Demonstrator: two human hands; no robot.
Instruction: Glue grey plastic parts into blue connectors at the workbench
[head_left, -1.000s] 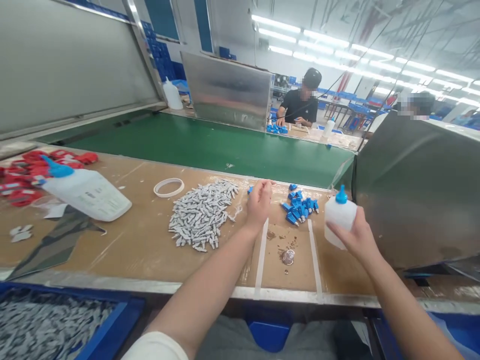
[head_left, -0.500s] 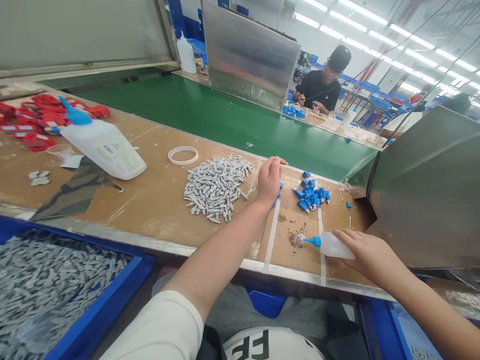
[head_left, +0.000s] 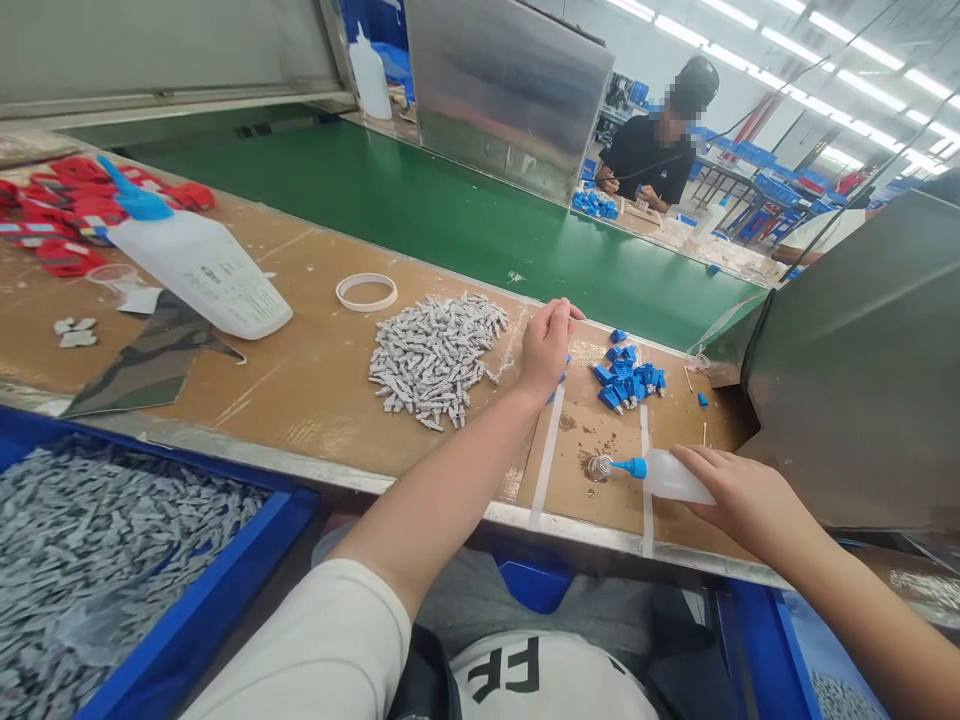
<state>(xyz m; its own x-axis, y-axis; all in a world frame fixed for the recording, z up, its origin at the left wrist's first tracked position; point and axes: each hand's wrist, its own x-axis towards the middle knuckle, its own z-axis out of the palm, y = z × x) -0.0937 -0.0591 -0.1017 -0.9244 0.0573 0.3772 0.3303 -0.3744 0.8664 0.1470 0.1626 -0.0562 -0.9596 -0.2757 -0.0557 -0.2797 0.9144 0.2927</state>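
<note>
My right hand (head_left: 731, 487) is wrapped round a small white squeeze bottle (head_left: 675, 478) with a blue nozzle. The bottle lies nearly level, its tip at a small coiled-wire holder (head_left: 598, 467) on the brown board. My left hand (head_left: 551, 345) is near the bench's far edge with its fingers curled together. Whatever it may hold is hidden by the hand. Some blue pieces show at its right side. Further right is a heap of blue plastic pieces (head_left: 628, 380). To the left of my left hand lies a pile of small grey plastic parts (head_left: 437, 360).
A green conveyor belt (head_left: 420, 220) runs behind the bench. On the left are a tape roll (head_left: 367, 292), a large blue-topped bottle (head_left: 202, 268) and red tape rolls (head_left: 67, 215). A blue bin (head_left: 247, 560) of grey parts sits below. Across the belt a person (head_left: 652, 150) works.
The view has shifted slightly. Both hands hold about the same places over the bench, and the bottle's nozzle stays at the wire coil.
</note>
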